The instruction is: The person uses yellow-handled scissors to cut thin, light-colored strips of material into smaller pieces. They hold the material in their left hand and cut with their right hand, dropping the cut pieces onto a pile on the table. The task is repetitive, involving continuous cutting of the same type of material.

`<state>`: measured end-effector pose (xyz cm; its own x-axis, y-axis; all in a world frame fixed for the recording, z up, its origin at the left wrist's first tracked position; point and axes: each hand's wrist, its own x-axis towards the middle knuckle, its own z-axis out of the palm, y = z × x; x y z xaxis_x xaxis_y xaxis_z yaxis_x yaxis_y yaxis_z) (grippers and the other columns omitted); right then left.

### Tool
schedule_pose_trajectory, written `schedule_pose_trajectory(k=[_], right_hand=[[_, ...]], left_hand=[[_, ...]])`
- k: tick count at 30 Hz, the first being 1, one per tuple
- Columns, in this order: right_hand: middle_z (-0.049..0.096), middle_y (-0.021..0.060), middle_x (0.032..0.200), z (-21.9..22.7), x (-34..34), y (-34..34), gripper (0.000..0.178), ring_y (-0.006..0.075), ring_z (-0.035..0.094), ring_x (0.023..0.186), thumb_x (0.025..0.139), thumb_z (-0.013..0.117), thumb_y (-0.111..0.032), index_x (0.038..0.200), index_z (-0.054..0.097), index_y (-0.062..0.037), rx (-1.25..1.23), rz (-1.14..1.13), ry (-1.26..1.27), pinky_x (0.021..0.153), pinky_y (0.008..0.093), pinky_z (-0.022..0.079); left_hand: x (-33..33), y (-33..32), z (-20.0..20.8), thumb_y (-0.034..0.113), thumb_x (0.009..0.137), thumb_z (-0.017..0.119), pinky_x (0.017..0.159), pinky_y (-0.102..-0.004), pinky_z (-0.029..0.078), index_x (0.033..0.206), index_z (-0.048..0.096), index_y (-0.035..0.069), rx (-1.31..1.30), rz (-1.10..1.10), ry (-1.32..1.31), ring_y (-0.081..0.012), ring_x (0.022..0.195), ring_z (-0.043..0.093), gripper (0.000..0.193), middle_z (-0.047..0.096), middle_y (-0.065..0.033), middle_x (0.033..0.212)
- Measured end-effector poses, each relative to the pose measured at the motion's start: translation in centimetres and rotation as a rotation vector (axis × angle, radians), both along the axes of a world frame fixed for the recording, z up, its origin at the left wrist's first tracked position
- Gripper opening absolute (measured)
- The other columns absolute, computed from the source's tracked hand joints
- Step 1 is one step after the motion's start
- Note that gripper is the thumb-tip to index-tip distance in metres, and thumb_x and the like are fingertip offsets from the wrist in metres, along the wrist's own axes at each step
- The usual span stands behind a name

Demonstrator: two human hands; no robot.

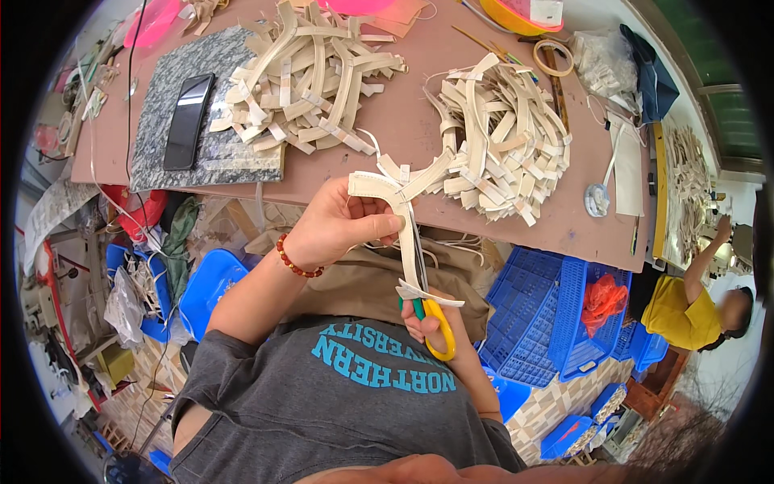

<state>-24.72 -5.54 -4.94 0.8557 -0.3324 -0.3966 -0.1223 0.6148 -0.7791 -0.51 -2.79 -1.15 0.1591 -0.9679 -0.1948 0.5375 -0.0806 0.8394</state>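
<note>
My left hand (339, 222), with a beaded bracelet at the wrist, pinches a cream Y-shaped strap piece (409, 254) near its fork. The strap hangs in front of the table edge, its lower end by the scissors' handles. In my right hand (419, 326) are scissors (442, 323) with yellow and green handles. Their blades point up alongside the strap; I cannot tell whether they touch it. On the table beyond, one pile of cream strap pieces (314, 73) lies at the left and another pile (504, 137) at the right.
A black phone (190, 121) rests on a speckled grey slab (161, 101) on the brown table (322, 173). Tape (553, 56) and a bagged bundle (605, 63) are at the far right. Blue crates (524, 315) stand below. A person in yellow (685, 310) works at the right.
</note>
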Motion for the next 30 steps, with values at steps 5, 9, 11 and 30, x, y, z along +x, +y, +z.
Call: schedule_pose_trajectory(k=[5, 9, 11, 30], right_hand=[[0.043, -0.0023, 0.068, 1.9, 1.4, 0.3, 0.08, 0.0034, 0.038, 0.054, 0.063, 0.059, -0.073, 0.095, 0.05, 0.0006, -0.091, -0.041, 0.168, 0.046, 0.0176, 0.03], [0.041, -0.003, 0.066, 2.3, 1.6, 0.2, 0.08, 0.003, 0.037, 0.053, 0.063, 0.06, -0.072, 0.094, 0.049, 0.0008, -0.019, -0.03, 0.138, 0.045, 0.0173, 0.029], [0.041, -0.003, 0.065, 1.9, 1.3, 0.1, 0.08, 0.0028, 0.036, 0.053, 0.063, 0.06, -0.072, 0.094, 0.049, 0.0011, -0.006, -0.019, 0.121, 0.045, 0.0172, 0.029], [0.054, 0.0, 0.081, 0.4, 0.6, 0.6, 0.023, 0.004, 0.047, 0.063, 0.085, 0.062, -0.021, 0.094, 0.054, -0.0013, -0.022, -0.049, 0.114, 0.053, 0.0179, 0.038]], left_hand=[[0.3, 0.0, -0.4, -0.001, 0.079, 0.065, 0.059, -0.0237, 0.05, 0.099, 0.06, -0.002, -0.019, -0.037, 0.03, -0.0107, 0.071, 0.061, 0.021, 0.064, -0.0065, 0.084], [0.2, -0.1, 0.0, 0.003, 0.081, 0.064, 0.061, -0.0227, 0.048, 0.091, 0.063, 0.001, 0.007, -0.103, -0.022, -0.0085, 0.068, 0.058, 0.011, 0.064, -0.0036, 0.079], [0.3, -0.1, -0.2, 0.003, 0.081, 0.064, 0.061, -0.0228, 0.049, 0.093, 0.062, 0.0, 0.006, -0.11, -0.01, -0.0086, 0.068, 0.058, 0.012, 0.064, -0.0039, 0.08], [2.4, -1.4, -0.7, -0.003, 0.078, 0.063, 0.063, -0.0209, 0.053, 0.084, 0.06, 0.004, -0.261, -0.184, -0.084, -0.0115, 0.079, 0.056, 0.01, 0.049, -0.0052, 0.093]])
